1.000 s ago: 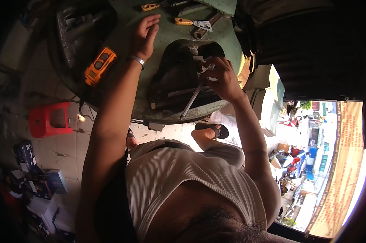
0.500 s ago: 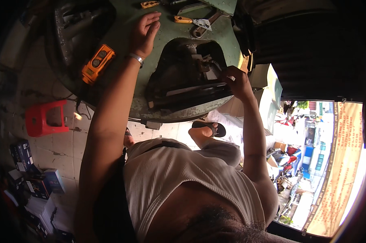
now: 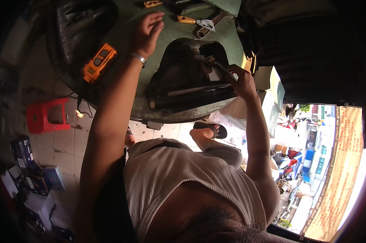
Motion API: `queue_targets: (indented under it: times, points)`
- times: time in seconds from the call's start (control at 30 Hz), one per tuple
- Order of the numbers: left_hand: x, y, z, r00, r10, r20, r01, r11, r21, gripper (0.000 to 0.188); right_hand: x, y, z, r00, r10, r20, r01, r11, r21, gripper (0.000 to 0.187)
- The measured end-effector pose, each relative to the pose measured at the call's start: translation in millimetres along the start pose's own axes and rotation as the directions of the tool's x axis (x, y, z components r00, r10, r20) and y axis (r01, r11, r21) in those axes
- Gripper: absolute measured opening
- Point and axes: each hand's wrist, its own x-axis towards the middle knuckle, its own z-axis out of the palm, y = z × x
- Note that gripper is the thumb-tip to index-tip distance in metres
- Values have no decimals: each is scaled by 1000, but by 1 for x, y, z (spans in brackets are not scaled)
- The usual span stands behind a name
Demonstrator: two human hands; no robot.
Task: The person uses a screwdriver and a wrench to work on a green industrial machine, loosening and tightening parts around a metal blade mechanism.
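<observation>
My left hand [image 3: 148, 34] lies on the green metal machine table [image 3: 130, 26], its fingers stretched out and holding nothing. Around the opposite side of a dark recessed part [image 3: 179, 67] of the machine, my right hand [image 3: 243, 83] is closed on the end of a dark flat bar [image 3: 223, 71]. The bar slants from the recess up to my fingers; its exact kind is too dark to tell. Small pale blocks [image 3: 213, 75] sit beside the bar. A long dark rail [image 3: 191, 97] runs across the near side of the recess.
An orange two-button control box [image 3: 99, 62] rests left of my forearm. Beyond the recess lie a yellow-handled scraper [image 3: 187, 19] and an adjustable wrench [image 3: 203, 30]. A red plastic stool [image 3: 47, 115] and several boxes [image 3: 22, 152] stand on the tiled floor. Pale-green sheets [image 3: 272, 85] are at the right.
My right hand has moved slightly to the right, and the dark bar at its fingers shows more plainly. My left hand keeps its place on the table. The whole view has shifted a little.
</observation>
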Motion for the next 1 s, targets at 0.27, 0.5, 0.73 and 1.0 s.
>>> queue_targets:
  times: [0.27,0.5,0.73,1.0]
  points:
    - [0,0,-1,1000,29,-7,-28,999,32,43,50,31,3,976,-208,-65,162,893,-420,22]
    - [0,1,6,999,-18,34,15,996,88,47,107,30,33,964,-199,-174,169,970,-172,29]
    - [0,0,2,999,16,-27,-15,999,33,48,106,-57,46,995,59,77,-80,951,300,32]
    - [-2,4,1,998,67,-6,-67,994,83,56,88,-66,41,981,-133,140,57,894,445,34]
